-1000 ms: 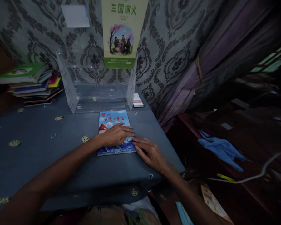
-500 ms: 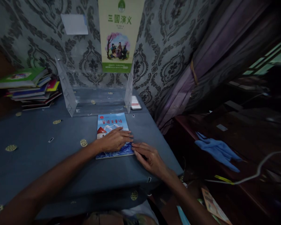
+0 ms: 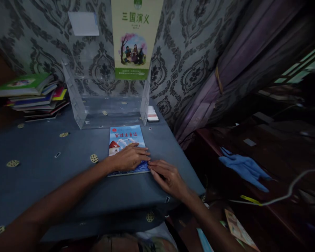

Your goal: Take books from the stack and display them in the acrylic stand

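Observation:
A thin blue book point(image 3: 128, 134) with red lettering and a red-roofed house on its cover lies shut on the cloth-covered table point(image 3: 76, 182). My left hand point(image 3: 131, 157) rests flat across the lower half of the cover, its fingers stretched toward the right edge. Touching that right edge near the bottom corner, my right hand point(image 3: 166, 175) has its fingers extended and the thumb apart. Behind the book stands a clear acrylic rack point(image 3: 77, 105). On its upper tier leans a cream and green book point(image 3: 132, 42).
A stack of books point(image 3: 39, 94) sits at the back left. Right of the rack lies a phone-like object point(image 3: 153, 115), partly pixelated. A white card point(image 3: 84, 24) appears before the patterned wall. Beyond the table's right edge are a blue glove point(image 3: 244, 166) and a pale cable point(image 3: 291, 185).
The view has tilted slightly, shifting the background a little. Both hands stay in nearly the same place on the blue book.

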Demonstrator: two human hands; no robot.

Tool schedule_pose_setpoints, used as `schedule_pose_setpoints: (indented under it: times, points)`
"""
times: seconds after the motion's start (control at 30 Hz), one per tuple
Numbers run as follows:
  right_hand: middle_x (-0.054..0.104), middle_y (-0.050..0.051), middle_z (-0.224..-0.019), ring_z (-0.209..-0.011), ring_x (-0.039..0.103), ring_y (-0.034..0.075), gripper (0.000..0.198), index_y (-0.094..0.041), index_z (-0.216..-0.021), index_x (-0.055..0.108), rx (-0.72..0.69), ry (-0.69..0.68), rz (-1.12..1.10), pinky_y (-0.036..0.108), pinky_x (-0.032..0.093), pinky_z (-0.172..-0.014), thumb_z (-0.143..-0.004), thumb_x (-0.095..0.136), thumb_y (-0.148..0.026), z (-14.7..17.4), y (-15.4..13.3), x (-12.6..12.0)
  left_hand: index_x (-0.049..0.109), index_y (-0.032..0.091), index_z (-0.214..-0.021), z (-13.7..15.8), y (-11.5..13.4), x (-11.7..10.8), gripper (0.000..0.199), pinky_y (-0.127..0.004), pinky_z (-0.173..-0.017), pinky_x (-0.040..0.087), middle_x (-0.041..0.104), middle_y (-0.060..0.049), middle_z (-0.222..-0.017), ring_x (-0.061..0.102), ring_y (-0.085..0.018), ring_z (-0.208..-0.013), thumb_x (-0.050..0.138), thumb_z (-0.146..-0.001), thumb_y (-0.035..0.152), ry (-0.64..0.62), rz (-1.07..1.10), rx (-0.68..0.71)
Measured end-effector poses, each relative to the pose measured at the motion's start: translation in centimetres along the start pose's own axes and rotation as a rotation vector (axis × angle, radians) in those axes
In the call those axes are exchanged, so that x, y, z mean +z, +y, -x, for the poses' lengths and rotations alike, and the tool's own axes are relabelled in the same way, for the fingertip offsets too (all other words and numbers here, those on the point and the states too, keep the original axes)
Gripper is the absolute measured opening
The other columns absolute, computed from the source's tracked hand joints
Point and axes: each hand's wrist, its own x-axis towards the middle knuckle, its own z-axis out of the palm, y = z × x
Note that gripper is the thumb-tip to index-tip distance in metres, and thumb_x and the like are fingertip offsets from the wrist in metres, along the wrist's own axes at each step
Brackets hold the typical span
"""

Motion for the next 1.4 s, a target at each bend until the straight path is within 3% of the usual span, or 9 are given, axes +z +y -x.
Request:
schedule_pose_setpoints:
  times: [0.77,1.4]
  points:
    - [0.079,0.010,-0.100,-0.092,0.075,0.021,0.020,-0.021,-0.103,0.074,0.009,-0.009,-0.013,0.038,0.063,-0.082,-0.096,0.057,-0.015,0.7,-1.0,-0.4,0.064,0.024,-0.128,0.6,1.3,-0.6,0.041,-0.049,-0.117,0.031,0.064,-0.007,-0.139,0.053,-0.020,-0.136,0.049,-0.093,0.008,-0.008,0.080,0.002]
    - [0.078,0.009,-0.094,-0.089,0.074,0.022,0.018,-0.021,-0.100,0.073,-0.017,-0.033,-0.011,0.038,0.062,-0.079,-0.094,0.057,-0.013,1.3,-1.6,-0.6,0.063,0.027,-0.130,1.4,2.1,0.3,0.047,-0.048,-0.117,0.032,0.062,-0.004,-0.141,0.052,-0.020,-0.138,0.050,-0.090,0.006,0.005,0.102,0.037]
